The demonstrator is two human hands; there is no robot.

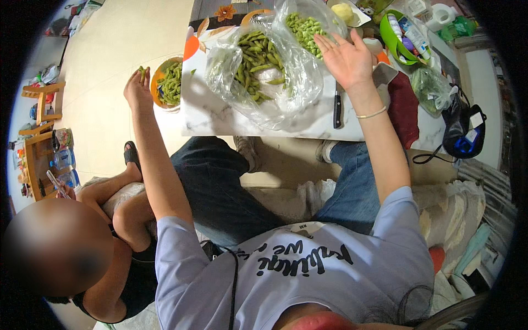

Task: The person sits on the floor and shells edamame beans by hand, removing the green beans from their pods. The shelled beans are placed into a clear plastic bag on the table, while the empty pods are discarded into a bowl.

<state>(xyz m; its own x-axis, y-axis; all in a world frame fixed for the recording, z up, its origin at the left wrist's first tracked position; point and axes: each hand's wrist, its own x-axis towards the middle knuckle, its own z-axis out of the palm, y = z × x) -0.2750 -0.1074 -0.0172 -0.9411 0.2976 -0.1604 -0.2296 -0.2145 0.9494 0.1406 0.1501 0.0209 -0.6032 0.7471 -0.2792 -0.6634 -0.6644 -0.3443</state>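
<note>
My left hand (139,90) is raised beside the table's left edge, its fingers closed on a green soybean pod (142,72). Just right of it, an orange-rimmed bowl (156,78) holds a heap of green pods. On the marble-patterned table (206,121) lies an open clear plastic bag (303,97) with plump pods (258,62) in it. Behind it, another clear bag (334,18) holds smaller, paler green pieces (304,31). My right hand (346,62) is palm up near that bag, fingers spread, holding nothing.
A black-handled knife (337,110) lies near the front edge. To the right are a dark red cloth (402,107), a green basket (392,45) of tubes and bottles, a bagged green item (429,88) and a black bag (464,123). Another person (132,297) sits at the left.
</note>
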